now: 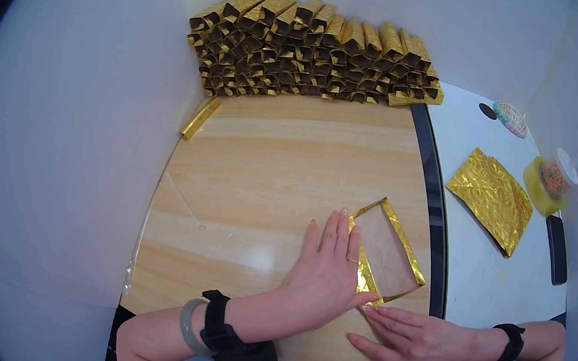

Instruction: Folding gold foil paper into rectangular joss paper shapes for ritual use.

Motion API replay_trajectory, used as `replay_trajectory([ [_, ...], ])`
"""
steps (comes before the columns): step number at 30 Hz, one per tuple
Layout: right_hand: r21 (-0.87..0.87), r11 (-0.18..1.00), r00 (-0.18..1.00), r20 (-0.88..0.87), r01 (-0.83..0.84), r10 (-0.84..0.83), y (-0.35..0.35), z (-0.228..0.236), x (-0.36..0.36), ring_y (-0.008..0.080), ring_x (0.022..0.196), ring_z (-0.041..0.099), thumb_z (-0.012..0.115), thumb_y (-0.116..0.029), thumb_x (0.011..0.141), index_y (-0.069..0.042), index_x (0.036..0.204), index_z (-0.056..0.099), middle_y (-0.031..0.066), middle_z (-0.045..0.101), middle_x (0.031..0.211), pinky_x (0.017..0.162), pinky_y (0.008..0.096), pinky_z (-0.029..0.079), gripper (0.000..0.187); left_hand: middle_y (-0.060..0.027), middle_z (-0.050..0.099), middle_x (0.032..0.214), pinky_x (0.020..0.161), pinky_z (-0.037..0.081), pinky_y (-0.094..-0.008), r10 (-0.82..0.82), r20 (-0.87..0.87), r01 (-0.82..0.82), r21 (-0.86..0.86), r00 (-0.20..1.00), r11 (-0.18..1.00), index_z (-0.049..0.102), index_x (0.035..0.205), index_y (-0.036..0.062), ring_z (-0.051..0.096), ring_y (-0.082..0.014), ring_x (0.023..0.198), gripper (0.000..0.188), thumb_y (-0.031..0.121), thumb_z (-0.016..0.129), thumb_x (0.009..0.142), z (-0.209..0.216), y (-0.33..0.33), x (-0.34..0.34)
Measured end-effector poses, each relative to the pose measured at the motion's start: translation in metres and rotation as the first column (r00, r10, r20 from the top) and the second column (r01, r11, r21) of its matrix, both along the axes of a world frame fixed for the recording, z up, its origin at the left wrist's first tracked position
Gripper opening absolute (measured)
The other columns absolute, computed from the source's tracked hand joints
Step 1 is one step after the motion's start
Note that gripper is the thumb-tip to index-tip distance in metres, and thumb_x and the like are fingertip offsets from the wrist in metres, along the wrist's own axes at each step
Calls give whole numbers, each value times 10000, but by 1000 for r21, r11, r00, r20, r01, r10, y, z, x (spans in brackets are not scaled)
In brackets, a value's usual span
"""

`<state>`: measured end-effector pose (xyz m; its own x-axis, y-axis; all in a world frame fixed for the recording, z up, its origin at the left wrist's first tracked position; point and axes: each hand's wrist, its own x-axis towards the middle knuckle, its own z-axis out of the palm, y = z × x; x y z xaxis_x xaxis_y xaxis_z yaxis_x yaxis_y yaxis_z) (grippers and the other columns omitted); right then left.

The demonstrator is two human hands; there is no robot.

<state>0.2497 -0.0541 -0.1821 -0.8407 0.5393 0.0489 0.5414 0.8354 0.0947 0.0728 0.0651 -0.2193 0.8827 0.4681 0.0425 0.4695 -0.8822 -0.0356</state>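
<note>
A sheet of gold foil paper [392,255] lies on the wooden tabletop, its plain pale side up and its gold edges folded inward into narrow borders. Along its left border rests my left hand [319,280], fingers stretched out flat and the thumb reaching to the lower left corner. My right hand [412,341] is at that same corner, its extended fingertips touching the paper close to my left thumb, its own thumb held apart. Neither hand wraps round anything. Part of the left border is hidden under my left fingers.
Folded gold paper tubes [314,50] are stacked against the back wall; a single gold strip [200,118] lies left of them. Across a dark seam [432,196], the white surface holds gold sheets [492,201], a yellow tape roll [543,189], and a lidded cup [558,174].
</note>
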Motion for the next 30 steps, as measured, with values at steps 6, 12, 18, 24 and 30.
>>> replay_trajectory([
  [6,-22,999,948,-316,41,-45,-8,7,20,285,1058,643,680,-340,863,-41,1219,580,160,668,1108,932,334,491,475,-381,192,1479,1074,190,-657,14,-39,-19,-119,999,993,242,1411,-158,120,-443,1437,1089,750,413,834,0,4,-2],
  [12,-206,808,711,-390,552,-585,29,17,61,312,959,632,737,-46,689,-53,1184,557,119,623,1099,774,365,535,527,-244,92,1566,1049,148,-724,-264,-122,232,-227,957,946,188,1477,-51,83,-392,1459,1100,740,514,785,9,49,-16],
  [18,-118,909,810,-418,400,-410,73,-6,61,290,1022,618,680,-52,761,-62,1162,581,100,631,1112,843,345,529,414,-179,28,1592,1071,74,-723,-317,-252,225,-332,914,916,168,1528,322,-5,-453,1448,1149,584,786,596,38,84,-11],
  [24,46,982,947,-275,186,-166,83,-10,63,202,899,650,626,-96,764,-74,1051,647,33,671,924,704,293,546,289,-173,25,1592,1091,83,-695,-325,-233,214,-400,917,891,175,1527,338,-3,-455,1446,1230,417,875,519,45,90,-9],
  [30,69,989,978,-171,133,-120,55,-4,57,146,827,624,658,-118,712,-59,1028,643,13,626,839,627,246,507,321,-168,327,1401,1081,276,-503,-295,6,266,-453,956,851,333,1452,137,291,-401,1305,992,215,849,607,46,86,-15],
])
